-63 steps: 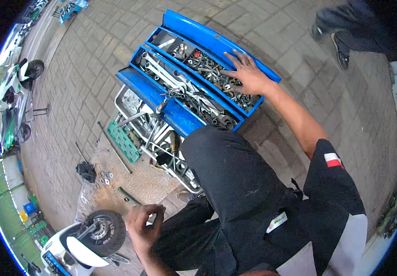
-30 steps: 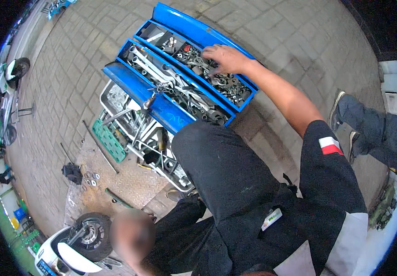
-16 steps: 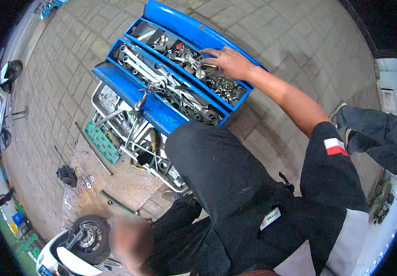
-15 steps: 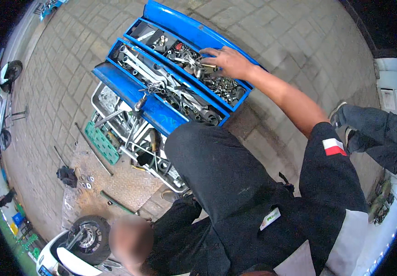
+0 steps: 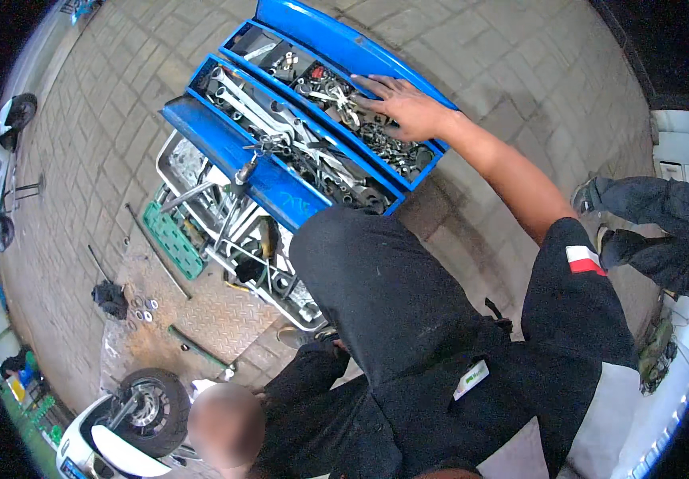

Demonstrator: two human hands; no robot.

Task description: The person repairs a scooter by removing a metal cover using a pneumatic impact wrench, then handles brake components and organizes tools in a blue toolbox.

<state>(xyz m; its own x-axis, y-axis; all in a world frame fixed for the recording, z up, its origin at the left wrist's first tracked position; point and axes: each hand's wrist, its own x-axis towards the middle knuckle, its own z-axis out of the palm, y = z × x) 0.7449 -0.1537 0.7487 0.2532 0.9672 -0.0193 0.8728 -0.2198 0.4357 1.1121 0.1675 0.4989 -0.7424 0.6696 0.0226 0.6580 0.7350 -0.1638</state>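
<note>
My right hand (image 5: 408,112) hovers over or touches the far tray of a blue metal toolbox (image 5: 280,190), palm down. Its fingers are spread and I see nothing held in them. Beneath lie small bolts, nuts and fittings (image 5: 392,145); whether the fingertips touch them is hard to tell. Several combination wrenches (image 5: 248,110) rest in the nearer tray. A bunch of keys (image 5: 268,145) hangs at the toolbox's near lid. At the lower left a blurred skin-coloured patch lies at the end of a black sleeve; my left hand cannot be made out there.
Beside my knee (image 5: 340,247) is a white tray (image 5: 170,158) of tools. A green perforated tray (image 5: 172,239), a dark cloth (image 5: 110,298) and several rings (image 5: 146,311) lie on the ground. A motorcycle wheel (image 5: 172,423) stands lower left; another person's legs (image 5: 640,207) are at right.
My right hand's fingers have spread wider over the far tray. A yellowish item seen by the fingertips before no longer shows. The view has shifted slightly.
</note>
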